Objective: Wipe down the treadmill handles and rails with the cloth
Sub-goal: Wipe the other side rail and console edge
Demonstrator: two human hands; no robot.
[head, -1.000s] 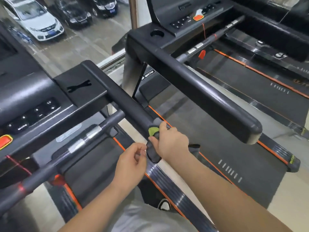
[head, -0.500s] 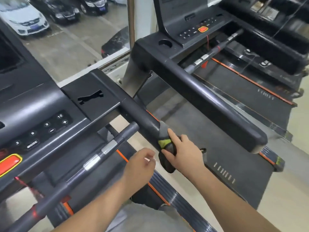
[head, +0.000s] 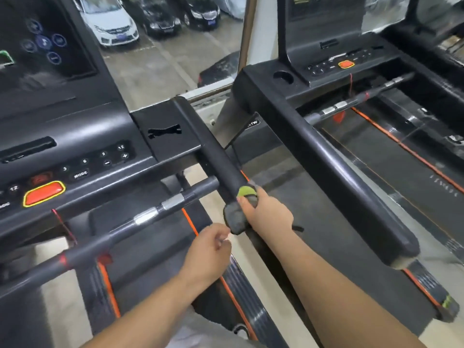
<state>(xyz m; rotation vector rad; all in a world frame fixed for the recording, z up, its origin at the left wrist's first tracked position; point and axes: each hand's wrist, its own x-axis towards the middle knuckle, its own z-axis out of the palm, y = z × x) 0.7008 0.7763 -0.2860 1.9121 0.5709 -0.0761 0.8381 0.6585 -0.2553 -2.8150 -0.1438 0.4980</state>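
Observation:
A dark grey cloth (head: 234,219) with a green patch is wrapped over the right side rail (head: 216,156) of the near treadmill. My right hand (head: 266,212) grips the cloth around the rail near its end. My left hand (head: 208,249) hovers just below and left of the cloth, fingers loosely curled, and holds nothing that I can see. The front crossbar handle (head: 140,219) with silver sensor bands runs left of both hands.
The near treadmill's console (head: 75,156) with an orange stop button sits at left. A second treadmill's thick black rail (head: 334,172) runs parallel on the right, with its console behind. A window ahead looks down on parked cars.
My right hand has slid the cloth a little up the rail toward the console. The view has tilted up. My left hand stays just below the cloth.

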